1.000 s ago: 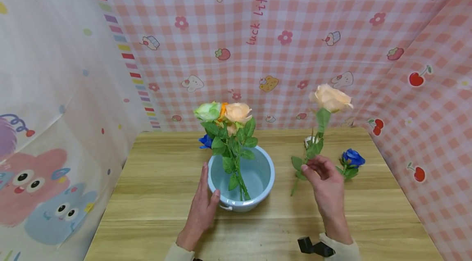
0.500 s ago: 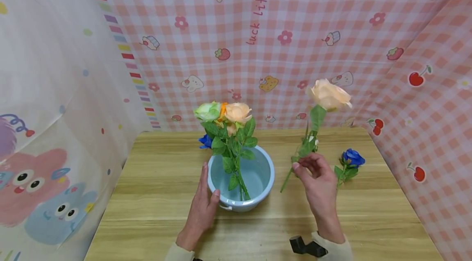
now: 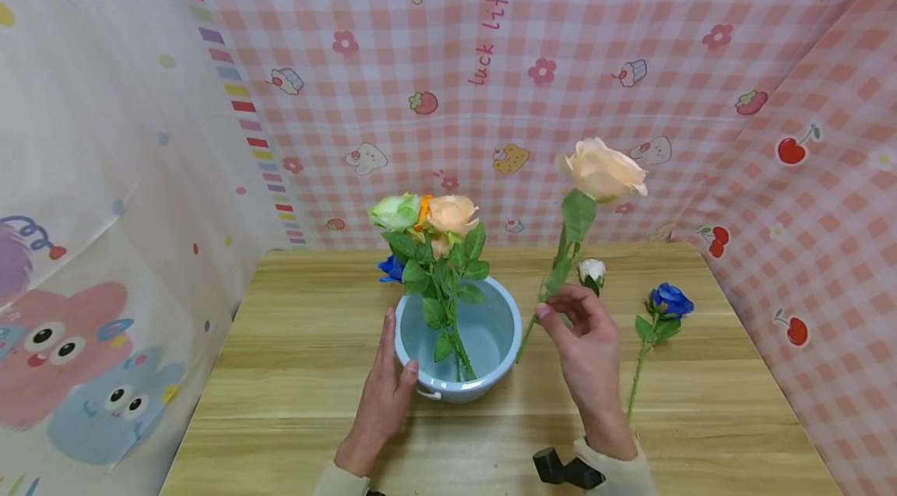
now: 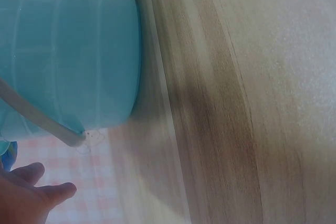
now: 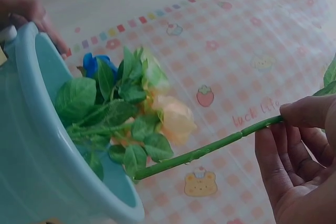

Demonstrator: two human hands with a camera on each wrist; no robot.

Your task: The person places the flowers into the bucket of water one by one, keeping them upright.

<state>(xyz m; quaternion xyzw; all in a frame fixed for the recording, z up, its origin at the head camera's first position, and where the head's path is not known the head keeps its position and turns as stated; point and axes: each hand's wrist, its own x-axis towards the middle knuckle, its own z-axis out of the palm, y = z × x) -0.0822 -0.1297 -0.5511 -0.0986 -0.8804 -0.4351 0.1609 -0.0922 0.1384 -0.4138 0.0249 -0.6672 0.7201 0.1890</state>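
Note:
A light blue bucket (image 3: 494,328) holds several roses: a green one (image 3: 395,212), a peach one (image 3: 452,213), a blue one (image 3: 391,269) and a partly hidden orange one. My left hand (image 3: 381,402) lies along the bucket's left side with fingers straight. To the bucket's right, my right hand (image 3: 587,352) pinches the stem of another peach rose (image 3: 604,170) between thumb and fingers. That rose leans up and to the right. Its bare stem (image 5: 210,150) points at the bucket rim in the right wrist view; whether it touches the rim, I cannot tell.
On the wooden table (image 3: 294,371), a blue rose (image 3: 670,301) lies at the right. A white rose (image 3: 592,270) sits behind my right hand, its stem mostly hidden. A pink checked cloth (image 3: 532,114) hangs behind the table.
My right hand has moved left with the peach rose, bringing its stem end close to the bucket rim. The white rose has come into clearer view. My left hand stays put.

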